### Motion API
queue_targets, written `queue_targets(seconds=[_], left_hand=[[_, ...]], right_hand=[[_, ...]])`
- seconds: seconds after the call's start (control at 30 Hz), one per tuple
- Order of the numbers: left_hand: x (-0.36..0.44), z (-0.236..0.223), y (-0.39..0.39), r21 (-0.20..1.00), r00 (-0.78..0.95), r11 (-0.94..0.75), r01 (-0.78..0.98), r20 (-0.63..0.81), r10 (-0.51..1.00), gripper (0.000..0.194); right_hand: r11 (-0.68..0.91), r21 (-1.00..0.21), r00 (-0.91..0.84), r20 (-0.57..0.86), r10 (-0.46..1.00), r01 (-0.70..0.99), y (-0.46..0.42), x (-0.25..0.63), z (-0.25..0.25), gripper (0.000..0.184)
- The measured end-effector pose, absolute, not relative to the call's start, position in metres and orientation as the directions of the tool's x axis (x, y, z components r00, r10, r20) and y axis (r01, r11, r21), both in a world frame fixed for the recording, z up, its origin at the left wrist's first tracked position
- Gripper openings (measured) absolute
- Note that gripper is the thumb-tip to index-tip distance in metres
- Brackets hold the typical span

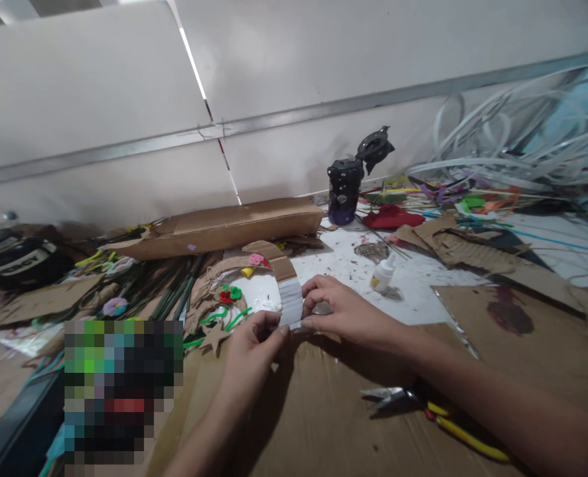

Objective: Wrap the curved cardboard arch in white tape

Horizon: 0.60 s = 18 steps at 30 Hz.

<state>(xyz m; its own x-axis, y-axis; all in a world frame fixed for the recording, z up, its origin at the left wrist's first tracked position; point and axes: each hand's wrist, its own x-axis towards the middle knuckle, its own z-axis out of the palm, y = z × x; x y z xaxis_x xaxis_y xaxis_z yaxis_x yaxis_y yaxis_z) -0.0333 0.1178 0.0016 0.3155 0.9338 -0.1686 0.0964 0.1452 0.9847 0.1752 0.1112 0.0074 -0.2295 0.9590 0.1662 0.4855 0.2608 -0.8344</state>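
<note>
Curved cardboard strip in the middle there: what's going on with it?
A person has both bare hands on the curved cardboard strip, pinching its white, ridged end between the fingers of the left hand and the right hand. Beside the left hand are a cardboard star and small red and green flowers. A small white bottle stands beyond the right hand, and scissors lie on the cardboard sheet near the right forearm.

Bright light shows through a narrow slanting slit [193, 63] in the white panel wall [298, 53], crossed by a grey metal rail [324, 110].
</note>
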Motion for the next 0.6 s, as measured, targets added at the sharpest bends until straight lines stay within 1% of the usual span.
queue_targets(seconds=[0.2, 0.37, 0.6], left_hand=[[-0.0317, 0.0028, 0.1170, 0.983, 0.309, 0.094, 0.158, -0.139, 0.941, 0.027], [-0.0320, -0.0005, 0.1160, 0.977, 0.298, 0.083, 0.195, -0.140, 0.944, 0.026], [-0.0306, 0.0027, 0.1160, 0.983, 0.296, 0.078, 0.167, -0.125, 0.947, 0.025]], right_hand=[[0.267, -0.820, -0.215, 0.180, 0.960, 0.507, 0.1101, 0.1732, 0.0084, 0.022], [0.270, -0.794, -0.203, 0.187, 0.961, 0.544, 0.1071, 0.1722, 0.0121, 0.019], [0.269, -0.793, -0.203, 0.186, 0.961, 0.546, 0.1068, 0.1723, 0.0123, 0.017]])
